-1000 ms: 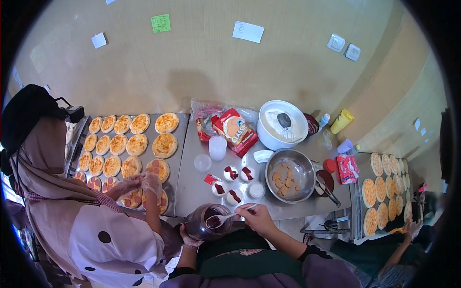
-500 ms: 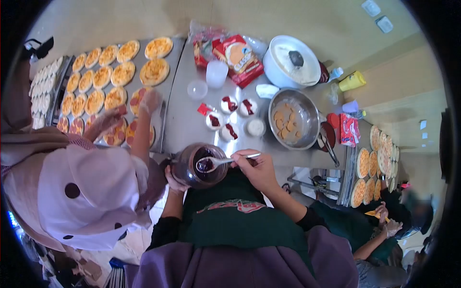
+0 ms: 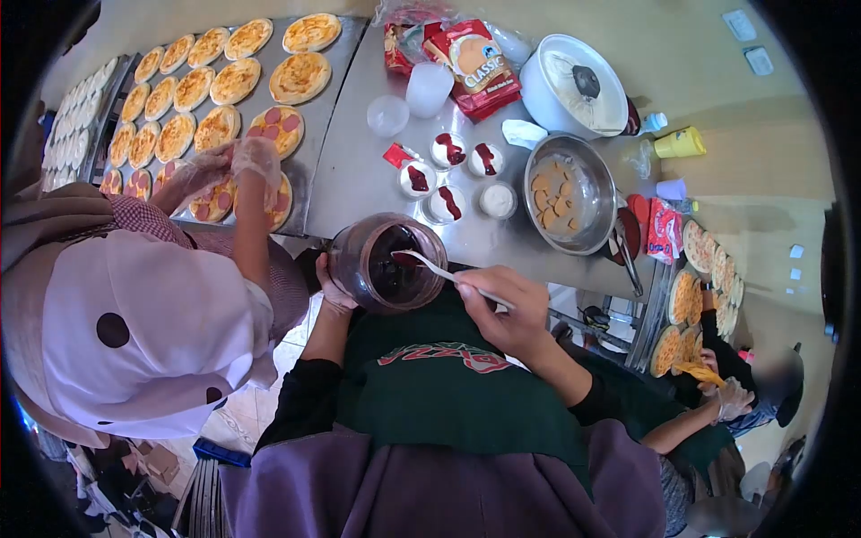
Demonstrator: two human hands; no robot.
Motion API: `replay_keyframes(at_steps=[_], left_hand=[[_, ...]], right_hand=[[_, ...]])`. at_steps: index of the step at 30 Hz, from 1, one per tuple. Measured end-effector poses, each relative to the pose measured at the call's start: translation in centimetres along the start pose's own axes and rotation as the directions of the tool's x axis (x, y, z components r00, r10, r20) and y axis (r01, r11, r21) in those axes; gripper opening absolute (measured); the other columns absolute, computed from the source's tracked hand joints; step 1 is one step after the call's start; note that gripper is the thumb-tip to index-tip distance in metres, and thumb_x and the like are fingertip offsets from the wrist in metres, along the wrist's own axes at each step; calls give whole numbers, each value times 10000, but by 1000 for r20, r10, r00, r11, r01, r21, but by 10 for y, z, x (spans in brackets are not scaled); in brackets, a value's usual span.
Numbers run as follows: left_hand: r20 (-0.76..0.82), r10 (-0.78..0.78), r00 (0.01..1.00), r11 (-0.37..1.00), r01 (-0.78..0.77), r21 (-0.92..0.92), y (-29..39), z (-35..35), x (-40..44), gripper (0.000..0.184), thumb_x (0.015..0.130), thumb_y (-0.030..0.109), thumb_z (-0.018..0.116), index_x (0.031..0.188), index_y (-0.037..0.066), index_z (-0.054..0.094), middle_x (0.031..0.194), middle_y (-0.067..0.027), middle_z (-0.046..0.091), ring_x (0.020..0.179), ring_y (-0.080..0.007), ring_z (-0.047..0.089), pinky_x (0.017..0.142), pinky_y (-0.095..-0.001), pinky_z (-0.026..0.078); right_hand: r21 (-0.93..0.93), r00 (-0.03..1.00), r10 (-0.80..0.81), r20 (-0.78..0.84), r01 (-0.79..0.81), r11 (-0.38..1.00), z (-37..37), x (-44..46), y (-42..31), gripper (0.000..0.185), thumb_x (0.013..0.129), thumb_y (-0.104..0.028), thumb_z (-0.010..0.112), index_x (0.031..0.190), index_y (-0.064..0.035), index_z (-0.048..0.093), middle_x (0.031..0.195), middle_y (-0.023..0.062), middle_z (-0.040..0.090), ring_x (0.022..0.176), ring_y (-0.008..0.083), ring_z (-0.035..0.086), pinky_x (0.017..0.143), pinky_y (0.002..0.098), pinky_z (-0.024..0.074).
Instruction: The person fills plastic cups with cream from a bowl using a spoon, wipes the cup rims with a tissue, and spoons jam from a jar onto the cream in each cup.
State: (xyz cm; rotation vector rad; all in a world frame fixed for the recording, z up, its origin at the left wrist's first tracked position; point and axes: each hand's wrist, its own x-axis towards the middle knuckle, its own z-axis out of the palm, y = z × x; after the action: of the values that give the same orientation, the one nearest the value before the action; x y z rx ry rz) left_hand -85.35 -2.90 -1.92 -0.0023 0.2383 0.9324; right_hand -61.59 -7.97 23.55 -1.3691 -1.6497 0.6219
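Note:
My left hand point(image 3: 335, 287) is wrapped round the side of a large clear jar point(image 3: 431, 240) of dark red jam point(image 3: 387, 273). In my right hand point(image 3: 509, 312) is a spoon point(image 3: 439, 271), its bowl over the jar's mouth with a little jam on it. Beyond the jar stand several small cups of white cream with red jam strips, one cup point(image 3: 444, 205) being nearest. Beside them is a cup point(image 3: 497, 201) with only white on top. A metal pan point(image 3: 587, 220) holds round biscuits point(image 3: 556, 199).
On my left, a co-worker's gloved hands point(image 3: 256, 161) are over a tray of small pizzas point(image 3: 235, 81). A red packet point(image 3: 475, 72), plastic cups point(image 3: 430, 88) and a white tub point(image 3: 583, 85) stand at the back. Another person's gloved hand point(image 3: 734, 399) is at right, near more pizzas point(image 3: 665, 350).
The jar has tilted towards the cups, and the spoon, earlier heaped with jam, now carries less. The view has shifted. The co-worker's gloved hands have come together.

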Motion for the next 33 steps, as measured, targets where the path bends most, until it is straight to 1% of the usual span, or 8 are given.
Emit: replay_keyframes(at_steps=[5, 8, 12, 14, 22, 26, 28, 33], left_hand=[[-83, 53, 995, 999, -52, 17, -1, 11, 17, 692, 798, 551, 493, 1304, 80, 458, 1281, -132, 521, 1171, -307, 502, 981, -471, 408], [-61, 17, 998, 1000, -18, -11, 0, 17, 19, 689, 790, 549, 503, 1296, 84, 466, 1263, -131, 535, 1156, -305, 515, 972, -467, 418], [-52, 6, 999, 1000, -8, -23, 0, 26, 21, 693, 777, 552, 518, 1289, 89, 474, 1250, -127, 546, 1142, -303, 527, 965, -463, 426], [-57, 5, 998, 1000, -6, -14, -1, 29, 20, 699, 770, 558, 527, 1287, 91, 476, 1249, -125, 548, 1138, -302, 530, 964, -462, 428], [42, 8, 999, 997, -5, -72, -2, 13, 19, 606, 853, 515, 452, 1293, 100, 480, 1287, -122, 522, 1188, -302, 489, 1005, -484, 377], [-33, 8, 999, 997, -11, -83, -4, 12, 17, 612, 852, 522, 443, 1298, 106, 478, 1297, -124, 514, 1193, -304, 485, 1007, -492, 372], [53, -17, 998, 998, 21, -59, -4, 21, 18, 617, 851, 521, 442, 1301, 99, 473, 1294, -128, 516, 1194, -304, 484, 1007, -486, 374], [39, -15, 999, 997, 18, -73, -5, 19, 18, 655, 825, 537, 467, 1299, 84, 467, 1284, -137, 522, 1191, -304, 488, 1001, -479, 386]], right_hand=[[-154, 944, -330, -3, 325, 933, -8, 2, -9, 206, 733, -3, 683, 933, -32, 642, 798, 82, 653, 608, 201, 624, 494, 273, 479], [-201, 958, -267, 107, 284, 938, -7, 1, 0, 243, 709, -6, 700, 943, -29, 638, 824, 85, 657, 613, 196, 626, 491, 274, 482], [-156, 954, -298, 41, 301, 941, -16, 0, -11, 266, 702, 0, 698, 959, -25, 633, 831, 88, 655, 623, 199, 630, 497, 275, 486], [-196, 953, -281, 117, 300, 934, -13, 2, -3, 292, 696, 9, 695, 979, -16, 629, 826, 91, 654, 627, 200, 631, 501, 278, 489], [-165, 954, -287, 81, 297, 940, -15, -5, -9, 262, 714, 9, 688, 969, -6, 628, 821, 97, 653, 632, 204, 633, 516, 282, 499], [-142, 961, -276, 14, 275, 951, -19, -6, -16, 245, 720, 12, 684, 959, -13, 634, 816, 101, 654, 632, 209, 636, 515, 281, 497], [-154, 969, -244, 19, 244, 957, -17, -9, -10, 240, 723, 16, 682, 956, -18, 637, 813, 101, 655, 628, 209, 636, 513, 279, 496], [-149, 964, -263, -32, 255, 955, -18, -10, -14, 222, 732, 18, 677, 947, -28, 639, 810, 103, 657, 620, 212, 638, 514, 282, 498]])
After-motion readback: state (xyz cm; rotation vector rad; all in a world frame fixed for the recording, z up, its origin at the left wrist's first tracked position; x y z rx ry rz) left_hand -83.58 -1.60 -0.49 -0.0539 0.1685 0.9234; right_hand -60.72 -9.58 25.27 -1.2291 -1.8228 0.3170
